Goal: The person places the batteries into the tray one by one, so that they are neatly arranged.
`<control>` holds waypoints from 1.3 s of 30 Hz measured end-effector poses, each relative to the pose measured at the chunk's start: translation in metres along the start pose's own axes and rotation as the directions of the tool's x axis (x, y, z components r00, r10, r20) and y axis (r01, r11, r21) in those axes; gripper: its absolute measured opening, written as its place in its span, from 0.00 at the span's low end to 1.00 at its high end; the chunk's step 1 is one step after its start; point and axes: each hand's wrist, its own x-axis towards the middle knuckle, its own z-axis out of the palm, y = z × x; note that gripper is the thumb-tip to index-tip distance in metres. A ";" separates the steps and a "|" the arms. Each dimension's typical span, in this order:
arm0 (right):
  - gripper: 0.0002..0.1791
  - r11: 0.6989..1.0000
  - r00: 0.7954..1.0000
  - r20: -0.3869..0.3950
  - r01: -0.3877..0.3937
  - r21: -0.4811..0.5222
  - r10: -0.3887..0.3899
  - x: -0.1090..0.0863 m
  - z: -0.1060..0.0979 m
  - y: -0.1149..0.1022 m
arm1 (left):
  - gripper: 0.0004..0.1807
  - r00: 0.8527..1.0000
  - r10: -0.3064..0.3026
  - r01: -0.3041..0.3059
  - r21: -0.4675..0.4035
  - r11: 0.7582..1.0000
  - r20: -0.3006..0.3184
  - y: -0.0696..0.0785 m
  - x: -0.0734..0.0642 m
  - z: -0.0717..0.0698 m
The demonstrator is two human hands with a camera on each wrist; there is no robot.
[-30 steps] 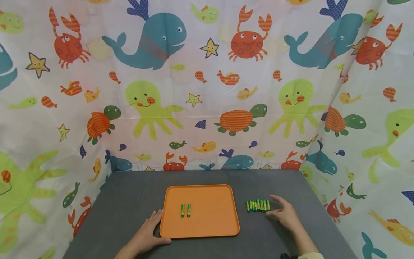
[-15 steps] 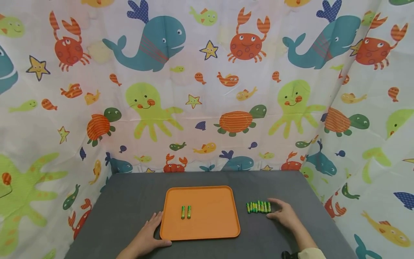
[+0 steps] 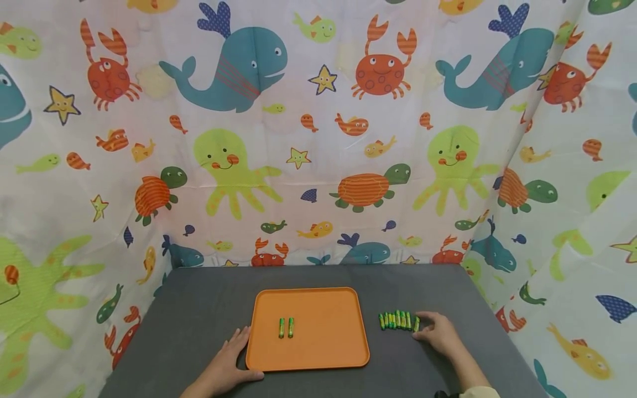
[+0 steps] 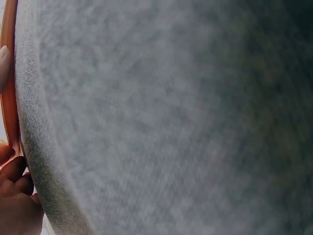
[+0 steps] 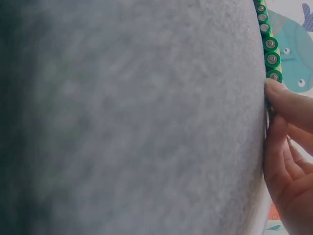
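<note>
1. Shifted right since half a second earlier, the end battery [image 3: 416,324] now has a gap between it and the row of batteries [image 3: 398,319].
2. Thumb and finger of the right hand [image 3: 440,333] pinch that battery narrowly, the thumb at its near end and the finger at its far end.
3. It lies just left of the right palm, on the right half of the gray desk [image 3: 199,298]; its long axis runs from near edge to far edge, the far end leaning slightly right. The right hand is much the nearer one.
4. Left of the row, and apart from it, is the orange tray [image 3: 333,331]; a pair of batteries [image 3: 291,328] lies parallel in its left half.
5. Around the tray's near-left corner the left hand [image 3: 226,359] is spread wide, fingers at the left edge, thumb by the near edge.
</note>
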 end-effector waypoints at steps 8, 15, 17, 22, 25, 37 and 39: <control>0.37 0.999 1.000 -0.026 -0.007 0.032 0.008 -0.002 -0.008 0.003 | 0.67 1.000 -0.004 0.004 0.003 1.000 -0.005 0.005 -0.001 0.000; 0.37 0.998 0.999 -0.050 0.015 0.066 -0.012 0.000 -0.015 0.000 | 0.67 1.000 -0.015 0.015 0.002 1.000 -0.002 0.007 -0.001 0.000; 0.37 0.996 0.999 -0.048 0.024 0.085 -0.020 -0.001 -0.016 -0.005 | 0.67 1.000 -0.017 0.017 0.002 1.000 -0.002 0.006 -0.001 0.000; 0.36 0.993 0.997 -0.052 0.057 0.107 -0.051 -0.002 -0.017 -0.019 | 0.67 1.000 -0.021 0.021 0.003 1.000 -0.004 0.007 -0.002 0.001; 0.34 0.992 0.995 -0.059 0.087 0.096 -0.081 -0.003 -0.016 -0.026 | 0.68 1.000 -0.022 0.022 0.004 1.000 -0.005 0.006 -0.001 0.001; 0.33 0.982 0.992 -0.057 0.124 0.140 -0.117 -0.012 -0.017 -0.061 | 0.68 1.000 -0.028 0.028 -0.003 1.000 -0.002 0.004 0.000 0.003; 0.34 0.978 0.989 -0.052 0.142 0.151 -0.136 -0.013 -0.017 -0.069 | 0.67 1.000 -0.024 0.024 -0.007 1.000 -0.004 0.004 -0.001 0.001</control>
